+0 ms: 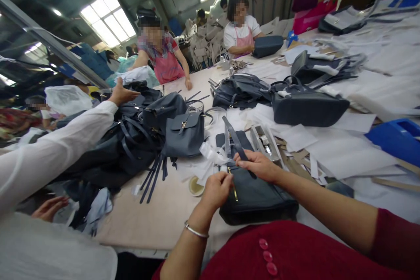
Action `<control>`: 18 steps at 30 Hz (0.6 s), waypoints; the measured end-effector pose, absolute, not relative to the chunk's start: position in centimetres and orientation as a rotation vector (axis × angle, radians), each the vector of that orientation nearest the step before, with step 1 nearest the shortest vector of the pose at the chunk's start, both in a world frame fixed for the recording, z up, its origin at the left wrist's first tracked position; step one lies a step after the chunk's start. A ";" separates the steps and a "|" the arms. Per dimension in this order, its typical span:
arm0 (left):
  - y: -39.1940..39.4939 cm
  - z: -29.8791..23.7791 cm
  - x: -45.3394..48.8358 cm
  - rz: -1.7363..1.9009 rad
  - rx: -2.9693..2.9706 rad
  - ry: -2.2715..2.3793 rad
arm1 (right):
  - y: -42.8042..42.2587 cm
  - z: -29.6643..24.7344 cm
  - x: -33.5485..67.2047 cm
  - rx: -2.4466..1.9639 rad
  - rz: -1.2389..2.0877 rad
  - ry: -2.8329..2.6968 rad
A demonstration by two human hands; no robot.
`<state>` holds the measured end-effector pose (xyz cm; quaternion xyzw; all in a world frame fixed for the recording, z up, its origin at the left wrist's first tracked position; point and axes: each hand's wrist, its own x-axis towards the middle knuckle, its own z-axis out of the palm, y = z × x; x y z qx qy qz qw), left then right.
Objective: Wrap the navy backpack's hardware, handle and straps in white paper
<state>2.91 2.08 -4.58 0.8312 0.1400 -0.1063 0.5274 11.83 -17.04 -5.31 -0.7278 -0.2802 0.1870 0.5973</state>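
A dark blue-grey handbag (pixel 259 201) with a gold zip lies on the table right in front of me. My right hand (pixel 257 164) is closed around a dark strap (pixel 234 138) that sticks up from above the bag. Over the bag's left edge, by the zip (pixel 233 186), my left hand (pixel 217 189) is closed in a pinch; what its fingertips hold is hidden. White wrapping (pixel 213 154) bunches just beyond my left hand. A round tin (pixel 196 186) sits to the left of that hand. Behind my right hand lies a clear-sided box (pixel 265 142) with metal parts.
A small flap bag (pixel 185 133) and a heap of dark bags (pixel 108 153) with loose straps lie to the left. More bags (pixel 310 107) sit ahead, among paper sheets (pixel 354 153). A blue bin (pixel 395 140) is at right. A co-worker's white sleeve (pixel 65 144) reaches in from the left.
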 end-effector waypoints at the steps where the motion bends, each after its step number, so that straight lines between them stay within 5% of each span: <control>1: 3.1 -5.1 3.9 -0.175 1.971 0.460 | -16.9 -6.0 12.8 -1.793 0.377 -0.698; 7: 4.7 -8.1 7.0 -0.269 1.710 0.717 | -15.2 -9.5 14.7 -2.131 0.597 -0.767; 13: 4.0 -6.9 8.8 -0.313 1.042 0.694 | -16.1 -4.4 13.2 -1.545 0.616 -0.730; 18: 4.1 -6.1 12.3 -0.094 0.969 0.662 | -17.1 -2.7 12.3 -1.485 0.650 -0.612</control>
